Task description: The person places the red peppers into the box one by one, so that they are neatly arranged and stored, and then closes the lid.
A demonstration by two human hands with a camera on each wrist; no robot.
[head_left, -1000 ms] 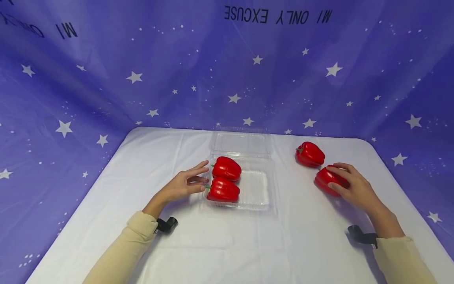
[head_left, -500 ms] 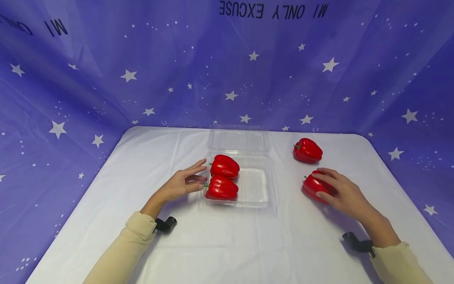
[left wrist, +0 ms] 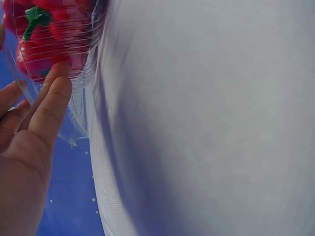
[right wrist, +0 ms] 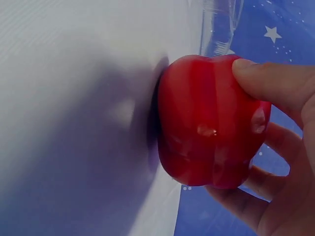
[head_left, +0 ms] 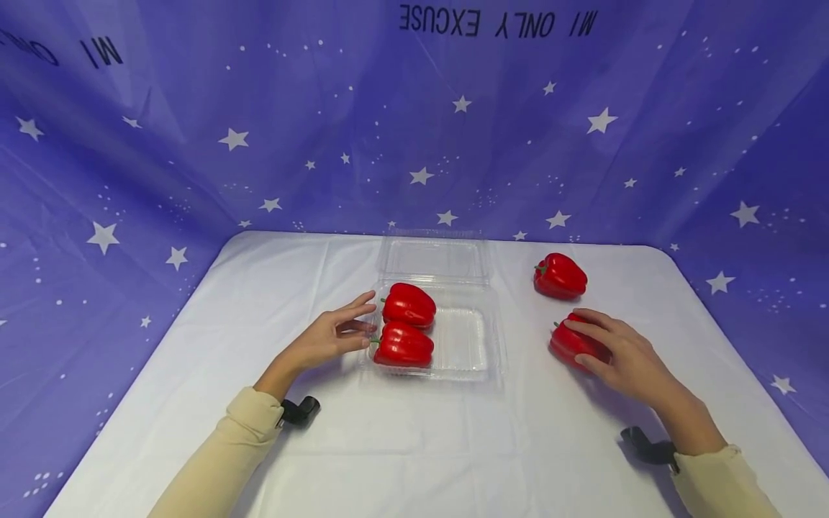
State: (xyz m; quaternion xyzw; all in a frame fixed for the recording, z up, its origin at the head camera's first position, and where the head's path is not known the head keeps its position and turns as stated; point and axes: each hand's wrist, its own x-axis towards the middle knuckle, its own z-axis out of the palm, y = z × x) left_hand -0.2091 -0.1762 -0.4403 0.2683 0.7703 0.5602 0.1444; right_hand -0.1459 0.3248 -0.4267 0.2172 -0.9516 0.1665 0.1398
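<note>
My right hand (head_left: 622, 356) holds a red bell pepper (head_left: 573, 344) at the right of the table. In the right wrist view, the thumb presses one side of this pepper (right wrist: 211, 123) and fingers wrap behind it. Two more red bell peppers lie in the left half of a clear plastic clamshell container (head_left: 479, 345): a rear pepper (head_left: 409, 305) and a front pepper (head_left: 404, 345). Beside the container's left wall is my left hand (head_left: 329, 337), fingers extended. In the left wrist view its fingertips (left wrist: 60, 83) touch the ribbed clear wall.
Behind the right hand, another red bell pepper (head_left: 560, 276) lies on the white tablecloth (head_left: 427, 460). The container's lid (head_left: 434, 257) is folded back towards the rear edge. A purple star-printed cloth (head_left: 363, 129) hangs around the table's back and sides.
My right hand has drawn its pepper leftward and a little nearer, away from the pepper behind it. Over the last half second it has hardly moved. My left hand stays at the container.
</note>
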